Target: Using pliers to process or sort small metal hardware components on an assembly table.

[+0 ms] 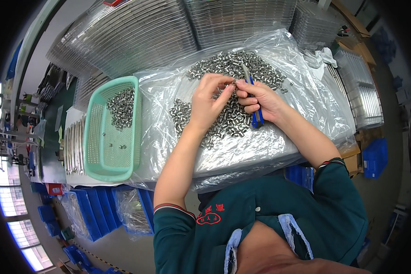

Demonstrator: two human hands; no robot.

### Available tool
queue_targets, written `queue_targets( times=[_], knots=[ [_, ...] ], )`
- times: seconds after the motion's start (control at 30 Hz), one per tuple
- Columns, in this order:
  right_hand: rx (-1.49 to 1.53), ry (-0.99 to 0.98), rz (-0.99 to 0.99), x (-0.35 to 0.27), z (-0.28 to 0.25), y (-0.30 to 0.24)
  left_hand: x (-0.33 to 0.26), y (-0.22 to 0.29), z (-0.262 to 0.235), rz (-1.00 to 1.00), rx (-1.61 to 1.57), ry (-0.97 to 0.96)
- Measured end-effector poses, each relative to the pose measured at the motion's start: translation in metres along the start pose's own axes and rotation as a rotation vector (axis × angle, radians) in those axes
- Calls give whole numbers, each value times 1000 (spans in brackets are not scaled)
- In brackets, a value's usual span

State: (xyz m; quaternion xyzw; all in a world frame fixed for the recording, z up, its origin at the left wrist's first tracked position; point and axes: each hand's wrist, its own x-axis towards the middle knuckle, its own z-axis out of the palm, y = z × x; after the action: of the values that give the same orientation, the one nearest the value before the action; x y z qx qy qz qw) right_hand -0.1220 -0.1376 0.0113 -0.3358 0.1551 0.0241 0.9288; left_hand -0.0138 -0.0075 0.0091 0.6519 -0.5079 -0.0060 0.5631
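My left hand (206, 101) pinches a small shiny metal part (234, 83) between thumb and fingertips; its exact kind is too small to tell. My right hand (267, 101) meets it there with its fingertips. A blue utility knife (257, 118) is held in that right hand, its blade pointing away from me and its blue end sticking out below the curled fingers. Both hands hover over a wide heap of small metal parts (228, 122), which lies on a clear plastic sheet (169, 150) spread on the table.
Left of the heap stands a mint-green plastic basket (136, 116) with more metal parts inside. Stacked clear plastic trays (137, 41) line the far side, and more trays (360, 91) stand at the right. Blue bins (93, 214) sit below the table's near left edge.
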Motion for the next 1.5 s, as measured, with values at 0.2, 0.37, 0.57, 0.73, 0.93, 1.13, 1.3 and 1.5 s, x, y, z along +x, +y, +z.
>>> queue_targets(
  times=[0.2,0.37,0.57,0.73,0.93,1.13,1.3,1.5],
  knots=[
    [-14,7,6,0,1,0,-1,-4,0,39,61,-12],
    [-5,13,5,0,0,1,0,0,2,28,29,6],
    [-21,10,-12,0,-2,1,-1,1,1,-30,-33,-30],
    [-34,9,-16,0,-1,1,-1,-1,1,-25,-29,-30],
    [-53,15,-35,-1,0,1,-2,-1,1,-5,-16,-21],
    [-76,16,-29,-1,1,1,-1,1,3,11,17,-33],
    [-78,22,-12,1,0,2,-2,-1,2,-2,-5,-27],
    [-102,-7,-6,-2,7,-2,8,-3,-16,-258,-522,292]
  ],
)
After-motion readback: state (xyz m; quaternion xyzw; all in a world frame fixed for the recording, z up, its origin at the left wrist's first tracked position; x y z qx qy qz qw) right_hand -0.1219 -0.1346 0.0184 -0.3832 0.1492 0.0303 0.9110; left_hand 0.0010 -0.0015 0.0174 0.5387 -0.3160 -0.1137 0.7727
